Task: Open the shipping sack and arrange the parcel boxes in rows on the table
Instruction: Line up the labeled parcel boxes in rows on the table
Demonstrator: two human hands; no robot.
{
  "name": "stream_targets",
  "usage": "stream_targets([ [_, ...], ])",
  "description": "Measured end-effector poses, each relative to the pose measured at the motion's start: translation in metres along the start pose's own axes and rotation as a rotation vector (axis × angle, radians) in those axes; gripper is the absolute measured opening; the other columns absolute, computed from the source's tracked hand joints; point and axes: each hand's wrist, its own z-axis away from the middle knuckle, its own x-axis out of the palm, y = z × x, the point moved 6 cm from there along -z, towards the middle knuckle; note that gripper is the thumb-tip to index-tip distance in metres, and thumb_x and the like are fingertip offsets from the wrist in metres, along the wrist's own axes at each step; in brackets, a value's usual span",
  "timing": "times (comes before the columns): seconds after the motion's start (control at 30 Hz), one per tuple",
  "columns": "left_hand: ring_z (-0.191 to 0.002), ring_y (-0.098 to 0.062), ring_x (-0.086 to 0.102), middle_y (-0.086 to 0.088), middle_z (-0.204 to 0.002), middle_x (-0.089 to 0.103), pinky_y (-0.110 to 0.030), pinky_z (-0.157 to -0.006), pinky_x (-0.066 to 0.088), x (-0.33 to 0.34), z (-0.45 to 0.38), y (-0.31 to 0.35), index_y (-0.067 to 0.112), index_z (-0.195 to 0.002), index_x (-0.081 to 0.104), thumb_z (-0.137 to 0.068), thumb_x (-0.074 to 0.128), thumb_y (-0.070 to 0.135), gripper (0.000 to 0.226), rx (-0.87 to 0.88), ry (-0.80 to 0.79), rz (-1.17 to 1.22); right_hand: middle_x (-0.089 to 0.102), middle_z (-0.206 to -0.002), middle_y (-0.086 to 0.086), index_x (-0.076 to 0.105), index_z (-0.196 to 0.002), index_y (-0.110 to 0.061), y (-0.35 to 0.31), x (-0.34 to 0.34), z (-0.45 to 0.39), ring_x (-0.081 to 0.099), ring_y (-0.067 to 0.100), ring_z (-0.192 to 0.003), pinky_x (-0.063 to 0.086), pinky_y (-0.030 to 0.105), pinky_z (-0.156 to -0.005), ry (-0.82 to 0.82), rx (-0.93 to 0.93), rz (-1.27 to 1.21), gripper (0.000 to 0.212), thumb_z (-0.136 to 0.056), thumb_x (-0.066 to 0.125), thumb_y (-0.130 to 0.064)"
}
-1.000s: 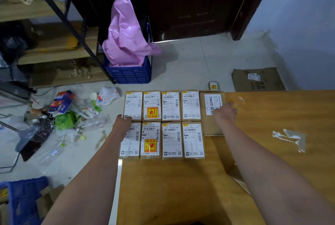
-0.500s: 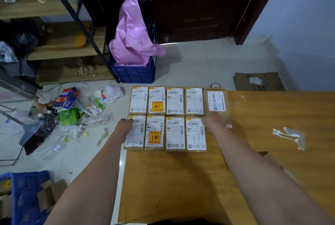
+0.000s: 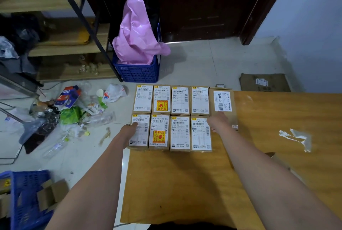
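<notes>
Parcel boxes (image 3: 171, 117): two rows of four on desk (image 3: 277, 118). Right hand (image 3: 217, 122) moved from larger box (image 3: 223, 106) to near row's right end, fingers hidden; left hand (image 3: 130, 129) flat at left end. Squaring up, nearly done.

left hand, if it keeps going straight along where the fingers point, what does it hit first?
The left hand already rests on the near-left parcel box. Going straight on, it would probably cross that label and meet the far-left box of the back row, though height is unclear.

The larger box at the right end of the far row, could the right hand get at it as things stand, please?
Probably yes: the right hand already lies at the near end of the larger box, with nothing on top of it and bare table on its right.
</notes>
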Motion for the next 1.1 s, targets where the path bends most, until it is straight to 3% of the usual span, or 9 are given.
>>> stream_targets([
  [0.2,-0.094,-0.033,0.067,-0.018,-0.118,0.067,-0.035,-0.065,0.052,0.000,-0.001,-0.001,0.004,-0.129,0.053,-0.102,0.041,0.038,0.045,0.011,-0.002,0.010,0.066,-0.096,0.012,0.052,-0.097,-0.007,-0.004,-0.002,0.003,0.068,0.025,-0.088,0.060,0.038,-0.080,0.016,-0.003,0.028,0.010,-0.087,0.051,-0.004],
  [0.3,-0.095,-0.033,0.067,-0.018,-0.118,0.067,-0.038,-0.072,0.054,-0.001,-0.006,-0.002,0.004,-0.130,0.053,-0.102,0.041,0.039,0.046,0.002,0.002,-0.009,0.067,-0.093,0.010,0.056,-0.106,-0.004,-0.004,-0.002,0.002,0.068,0.024,-0.085,0.060,0.039,-0.080,0.006,0.010,0.037,0.021,-0.086,0.051,-0.005],
  [0.43,-0.082,-0.028,0.062,-0.019,-0.117,0.065,-0.034,-0.060,0.045,0.000,-0.004,0.002,0.002,-0.128,0.053,-0.104,0.038,0.036,0.043,0.005,0.012,-0.061,0.065,-0.093,0.010,0.053,-0.115,-0.004,-0.006,-0.008,0.006,0.069,0.025,-0.085,0.061,0.036,-0.075,-0.020,0.031,0.052,0.026,-0.090,0.053,-0.007],
  [0.63,-0.120,-0.034,0.047,-0.017,-0.140,0.048,-0.041,-0.092,0.036,-0.019,-0.014,0.028,0.000,-0.141,0.041,-0.101,0.042,0.034,0.053,0.086,0.105,-0.071,0.064,-0.109,0.011,0.052,-0.123,-0.005,-0.018,-0.030,-0.003,0.067,0.024,-0.088,0.058,0.032,-0.071,-0.018,0.016,0.023,0.037,-0.089,0.060,-0.016],
  [0.73,-0.134,-0.035,0.041,-0.015,-0.151,0.039,-0.045,-0.103,0.035,-0.022,-0.017,0.045,0.006,-0.151,0.029,-0.100,0.046,0.028,0.058,0.140,0.132,0.001,0.064,-0.111,0.011,0.054,-0.114,-0.004,-0.028,-0.033,-0.011,0.066,0.024,-0.085,0.059,0.032,-0.072,-0.026,-0.009,0.008,0.029,-0.088,0.061,-0.013],
  [0.83,-0.108,-0.026,0.058,-0.016,-0.141,0.051,-0.033,-0.083,0.044,-0.022,-0.019,0.061,0.012,-0.153,0.024,-0.099,0.053,0.025,0.062,0.215,0.163,-0.043,0.067,-0.111,0.013,0.060,-0.112,-0.002,-0.038,-0.030,-0.019,0.064,0.024,-0.082,0.056,0.030,-0.063,-0.043,-0.039,-0.002,0.027,-0.086,0.057,-0.009],
  [0.9,-0.110,-0.029,0.060,-0.018,-0.140,0.053,-0.034,-0.082,0.046,-0.023,-0.025,0.069,0.013,-0.152,0.024,-0.097,0.054,0.022,0.064,0.257,0.188,-0.083,0.065,-0.117,0.015,0.057,-0.123,-0.002,-0.045,-0.028,-0.021,0.062,0.027,-0.085,0.047,0.025,-0.051,-0.056,-0.057,0.016,0.037,-0.086,0.052,-0.005],
  [0.97,-0.114,-0.033,0.058,-0.020,-0.143,0.049,-0.034,-0.082,0.046,-0.022,-0.028,0.074,0.013,-0.153,0.023,-0.096,0.055,0.019,0.065,0.271,0.204,-0.103,0.062,-0.123,0.015,0.053,-0.130,-0.001,-0.051,-0.025,-0.024,0.063,0.029,-0.095,0.041,0.024,-0.049,-0.062,-0.072,0.048,0.042,-0.088,0.051,-0.004],
  [1.1,-0.119,-0.036,0.054,-0.021,-0.147,0.043,-0.038,-0.089,0.048,-0.015,-0.033,0.084,0.014,-0.153,0.023,-0.097,0.055,0.017,0.065,0.285,0.205,-0.114,0.055,-0.134,0.015,0.048,-0.132,-0.004,-0.058,-0.021,-0.034,0.056,0.033,-0.120,0.046,0.030,-0.070,-0.026,-0.076,0.125,0.042,-0.091,0.054,-0.002],
])
